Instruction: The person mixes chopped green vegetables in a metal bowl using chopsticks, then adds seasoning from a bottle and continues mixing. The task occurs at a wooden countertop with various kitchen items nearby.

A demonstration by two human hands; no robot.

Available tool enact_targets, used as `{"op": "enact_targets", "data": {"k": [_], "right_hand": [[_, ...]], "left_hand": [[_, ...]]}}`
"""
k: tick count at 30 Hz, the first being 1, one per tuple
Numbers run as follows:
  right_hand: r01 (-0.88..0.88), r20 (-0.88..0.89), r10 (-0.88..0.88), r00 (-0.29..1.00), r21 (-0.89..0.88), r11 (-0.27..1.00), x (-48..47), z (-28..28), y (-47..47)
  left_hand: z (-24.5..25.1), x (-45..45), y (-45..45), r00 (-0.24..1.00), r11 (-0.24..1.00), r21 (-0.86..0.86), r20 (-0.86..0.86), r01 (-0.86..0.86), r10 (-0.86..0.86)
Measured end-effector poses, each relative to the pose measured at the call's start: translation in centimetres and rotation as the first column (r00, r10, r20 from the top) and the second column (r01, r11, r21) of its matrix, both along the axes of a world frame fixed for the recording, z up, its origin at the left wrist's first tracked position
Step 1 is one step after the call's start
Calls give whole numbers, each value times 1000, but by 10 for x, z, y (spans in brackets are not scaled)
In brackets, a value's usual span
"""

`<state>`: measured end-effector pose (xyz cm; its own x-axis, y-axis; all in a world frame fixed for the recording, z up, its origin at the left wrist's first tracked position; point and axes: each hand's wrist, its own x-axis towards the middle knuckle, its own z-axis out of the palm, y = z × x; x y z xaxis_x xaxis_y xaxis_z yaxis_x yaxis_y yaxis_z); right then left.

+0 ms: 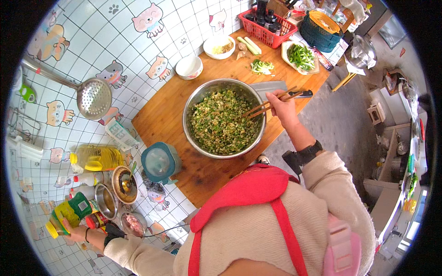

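Note:
My right hand [284, 109] grips a pair of wooden chopsticks [267, 105], their tips in a chopped green filling [221, 120]. The filling sits in a large stainless steel bowl [185, 129] on the wooden board [207, 188]. Under the bowl's rim and my hand lies a cleaver, its blade [272, 85] partly hidden and its black handle [304, 94] pointing right. Far to the left, my left hand [75, 232] is around a yellow-capped bottle [69, 214] with a green and yellow label. Jars and bowls stand close beside that hand.
Along the board's far side are a white bowl [189, 67], a bowl of minced seasoning [219, 47], chopped scallions [262, 67], a plate of cut greens [300, 57] and a red basket [267, 29]. An oil jug [98, 157], teal container [160, 162] and bowl of pinkish meat [133, 224] are left.

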<state>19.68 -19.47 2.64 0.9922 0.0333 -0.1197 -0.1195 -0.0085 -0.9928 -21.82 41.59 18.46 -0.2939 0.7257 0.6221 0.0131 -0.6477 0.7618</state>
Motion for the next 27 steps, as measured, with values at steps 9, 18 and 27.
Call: {"op": "enact_targets", "data": {"k": [9, 18, 27], "right_hand": [[-179, 68, 252, 965, -528, 830, -7, -11, -12], [-827, -297, 777, 555, -294, 479, -21, 98, -41], [-712, 358, 895, 265, -554, 432, -59, 162, 57]], "left_hand": [[16, 56, -152, 717, 639, -378, 110, 670, -688], [-13, 132, -314, 377, 357, -490, -63, 795, -924], [-45, 146, -367, 212, 331, -651, -257, 683, -943]]}}
